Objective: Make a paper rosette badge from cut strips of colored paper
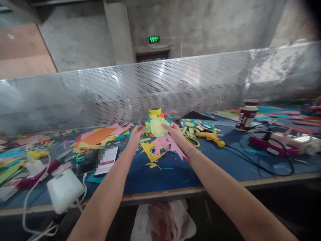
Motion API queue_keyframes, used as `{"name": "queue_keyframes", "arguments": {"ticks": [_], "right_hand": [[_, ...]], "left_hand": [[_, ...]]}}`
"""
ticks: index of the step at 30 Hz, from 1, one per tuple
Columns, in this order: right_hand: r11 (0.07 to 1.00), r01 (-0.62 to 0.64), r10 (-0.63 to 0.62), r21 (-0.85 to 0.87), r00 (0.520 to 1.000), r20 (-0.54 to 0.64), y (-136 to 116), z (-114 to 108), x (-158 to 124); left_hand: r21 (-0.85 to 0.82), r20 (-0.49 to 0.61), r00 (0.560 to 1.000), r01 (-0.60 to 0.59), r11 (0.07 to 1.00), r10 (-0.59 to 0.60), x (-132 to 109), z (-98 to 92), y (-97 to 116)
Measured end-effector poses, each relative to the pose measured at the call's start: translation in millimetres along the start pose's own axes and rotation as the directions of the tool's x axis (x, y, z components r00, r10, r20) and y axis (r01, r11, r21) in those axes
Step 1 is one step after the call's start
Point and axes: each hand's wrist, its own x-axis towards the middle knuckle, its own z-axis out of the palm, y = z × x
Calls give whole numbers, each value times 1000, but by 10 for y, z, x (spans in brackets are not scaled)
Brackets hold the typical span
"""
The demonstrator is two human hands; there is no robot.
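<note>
At the lower left of the frame a white rounded plastic box (64, 189) sits on the blue table (175, 174). In the middle, the left hand (136, 133) and the right hand (175, 132) hold a layered paper rosette (157, 127), green-yellow at the centre with pink tails, just above the table. The fingers of both hands are pinched on its two side edges. It seems very light, thin and easy to crease. The layered rim looks the safer place to hold, not the loose tails. At the right stands a brown plastic bottle (247, 115).

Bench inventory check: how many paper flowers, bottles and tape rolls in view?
flower: 3 (1 held, 2 lying)
bottle: 1
tape roll: 1
Total: 5
</note>
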Motion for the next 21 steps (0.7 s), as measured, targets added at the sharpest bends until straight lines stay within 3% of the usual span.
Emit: {"name": "queue_keyframes", "arguments": {"ticks": [3,5,12,17,21], "right_hand": [[995,-23,20,94,999,39,13,7,-23],[990,-34,24,137,997,74,51,27,-35],[969,-153,130,196,983,127,120,30,-23],[928,-275,223,253,951,215,24,-28,-16],[878,-379,306,292,914,266,12,-68,12]], "left_hand": [[-69,131,983,139,988,-129,-67,56,29],[-65,168,979,125,990,-113,-108,88,43],[-48,154,985,82,995,-74,-118,74,57],[-180,137,984,136,974,-112,-160,77,211],[-265,132,968,243,933,-215,-121,22,242]]}}
